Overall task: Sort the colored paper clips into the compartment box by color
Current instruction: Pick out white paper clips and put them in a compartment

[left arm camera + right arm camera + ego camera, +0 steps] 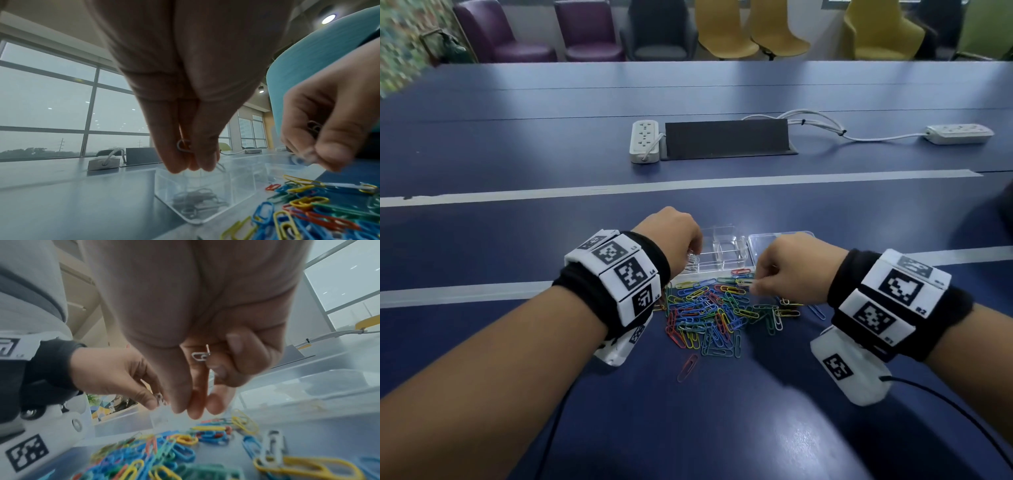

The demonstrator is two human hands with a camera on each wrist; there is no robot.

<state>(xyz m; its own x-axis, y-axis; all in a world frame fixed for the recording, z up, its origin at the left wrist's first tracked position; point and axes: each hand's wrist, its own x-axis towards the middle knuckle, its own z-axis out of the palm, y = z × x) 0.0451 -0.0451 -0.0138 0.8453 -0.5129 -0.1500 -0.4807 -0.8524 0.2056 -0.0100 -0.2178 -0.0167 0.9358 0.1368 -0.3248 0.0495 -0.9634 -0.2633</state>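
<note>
The left hand (671, 236) hangs over the near-left corner compartment of the clear compartment box (722, 253), fingers pressed together and pointing down, pinching a white paper clip (183, 146) of which only a loop and one wire end show between the fingertips. White clips (197, 201) already lie in that corner compartment, blurred through the plastic wall. From the head view the hand's own back hides its fingertips and that part of the box.

The right hand (787, 267) sits at 3 o'clock of the left one, above the far edge of the pile of colored paper clips (715, 315). Its fingers are curled; a white clip (200, 356) is tucked against them, and the thumb and forefinger tips (197, 408) meet below, smeared by motion, so whether they pinch another clip cannot be told.

The pile, blue, yellow, green, red and white, lies on the blue table (517, 240) at 6 o'clock of the box, touching its near wall. One red clip (687, 367) lies apart at 6 o'clock of the pile. A clear lid (780, 238) lies at 3 o'clock of the box, partly hidden by the right hand. The box's other compartments are hard to read.
</note>
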